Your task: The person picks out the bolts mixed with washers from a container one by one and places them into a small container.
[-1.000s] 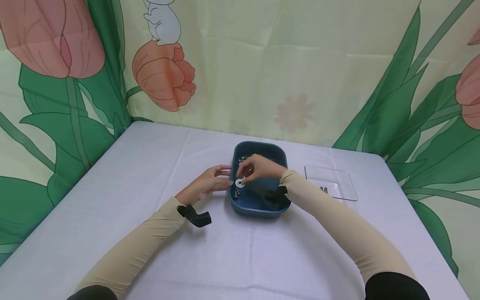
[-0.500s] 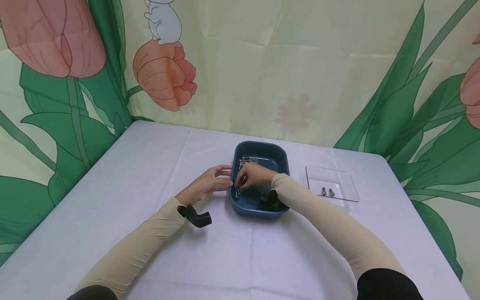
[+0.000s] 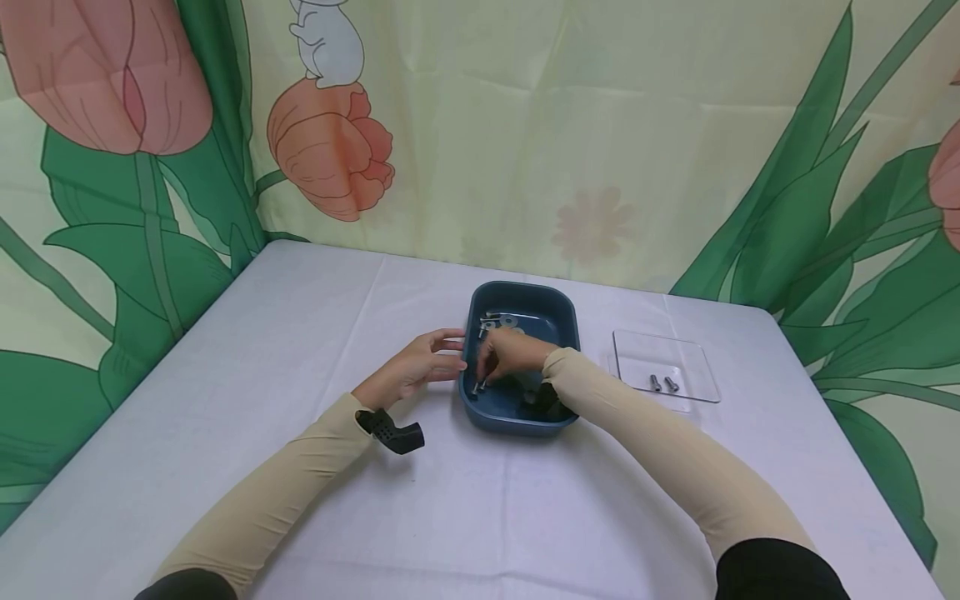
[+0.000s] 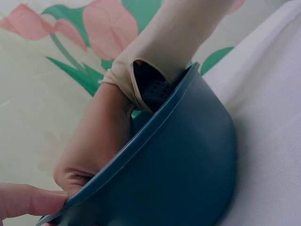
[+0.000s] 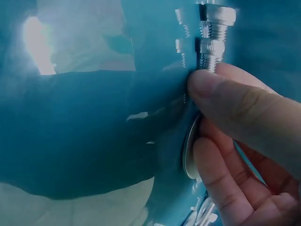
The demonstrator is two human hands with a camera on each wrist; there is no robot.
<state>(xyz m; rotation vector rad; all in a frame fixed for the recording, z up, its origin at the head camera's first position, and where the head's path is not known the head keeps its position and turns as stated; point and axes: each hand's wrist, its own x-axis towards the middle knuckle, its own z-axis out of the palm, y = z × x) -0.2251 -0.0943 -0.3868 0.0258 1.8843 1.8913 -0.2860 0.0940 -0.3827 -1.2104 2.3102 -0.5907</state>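
Note:
My right hand (image 3: 516, 351) reaches into the blue bin (image 3: 521, 423). In the right wrist view, its thumb and index finger pinch the threaded shank of a silver bolt (image 5: 210, 47). Another bolt (image 5: 220, 16) lies just beyond it. A pale round washer (image 5: 189, 153) sits edge-on against the lower fingers. At the bin's left side, my left hand (image 3: 415, 364) rests its fairly straight fingers on the wall; the left wrist view shows a thumb (image 4: 35, 200) at the rim. The right fingertips are hidden by the bin wall in that view.
Small metal parts (image 3: 491, 321), bolts and washers among them, lie at the bin's far left. To the right stands a clear shallow plastic tray (image 3: 697, 371) with two bolts (image 3: 663, 383) in it. A printed cloth (image 3: 480, 150) hangs behind the white table (image 3: 337, 533).
My right hand has lowered and turned inside the bin, from the washer at its fingertips to a bolt near the left wall. The two bolts in the clear tray have come into fuller view.

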